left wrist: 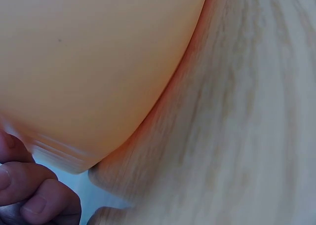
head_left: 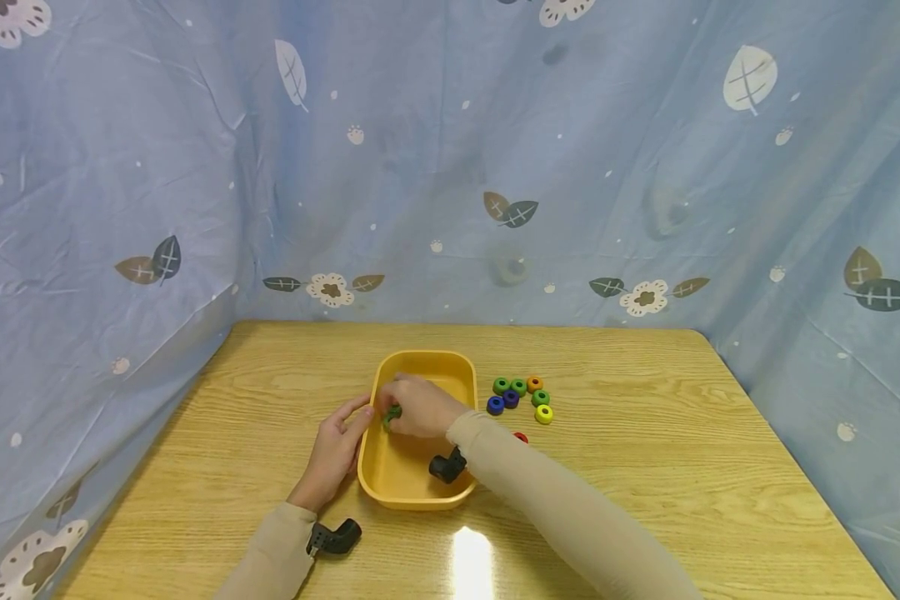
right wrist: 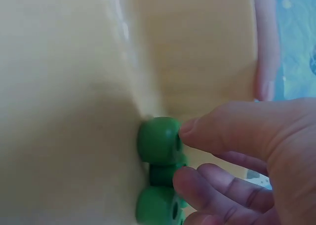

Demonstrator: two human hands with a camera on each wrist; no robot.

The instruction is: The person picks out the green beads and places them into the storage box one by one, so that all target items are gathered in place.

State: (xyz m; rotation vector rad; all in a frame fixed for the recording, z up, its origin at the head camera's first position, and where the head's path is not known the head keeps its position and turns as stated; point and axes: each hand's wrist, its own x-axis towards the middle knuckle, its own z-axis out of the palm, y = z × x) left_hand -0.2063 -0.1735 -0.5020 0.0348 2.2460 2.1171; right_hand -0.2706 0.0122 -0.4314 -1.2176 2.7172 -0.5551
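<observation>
Beads [right wrist: 157, 142], right hand [head_left: 422, 406] touching, yellow tray [head_left: 399, 468]

We see our left hand [left wrist: 37, 193], fingers bent, at lower left beside a pale box [left wrist: 103, 72] on the wooden table [left wrist: 247, 116].

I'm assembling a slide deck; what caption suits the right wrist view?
Right grip at green beads inside the box, left grip at its side.

Yellow-orange bin [head_left: 412, 475], green beads [right wrist: 155, 143] inside, blue, green, orange and yellow beads [head_left: 517, 392] right, beige sleeves [head_left: 562, 508], far blue leaf-patterned curtain [head_left: 420, 125], tan wood-grained table [head_left: 682, 433]
</observation>
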